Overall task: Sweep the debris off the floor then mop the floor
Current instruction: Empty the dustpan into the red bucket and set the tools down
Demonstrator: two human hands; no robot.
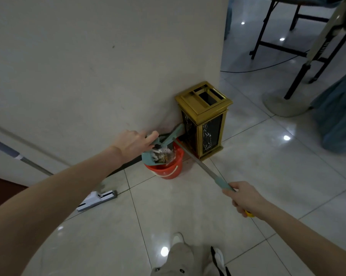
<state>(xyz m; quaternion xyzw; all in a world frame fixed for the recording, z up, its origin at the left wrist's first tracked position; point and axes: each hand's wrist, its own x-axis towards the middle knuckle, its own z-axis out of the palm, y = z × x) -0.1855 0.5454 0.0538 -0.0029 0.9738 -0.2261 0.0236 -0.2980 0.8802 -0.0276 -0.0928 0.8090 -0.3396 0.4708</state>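
Left hand (133,143) grips rim of teal dustpan (146,156), tilted over red bucket (168,172); right hand (244,197) wrapped round long handle (200,162).

red bucket (169,172), teal dustpan (148,155)

one wide-angle camera, worn on the head, looks forward and steeply down from standing height. it faces the corner of a pale wall (88,66), with the red bucket (168,171) and the dustpan (147,156) over it near mid-frame and the gold bin (206,116) just to their right. the tiled floor (188,206) fills the lower half; the left forearm (58,188) and right forearm (307,232) cross the bottom corners, a pole (200,166) slants from the right toward the bucket, and the wearer's shoes (177,238) sit at the bottom edge
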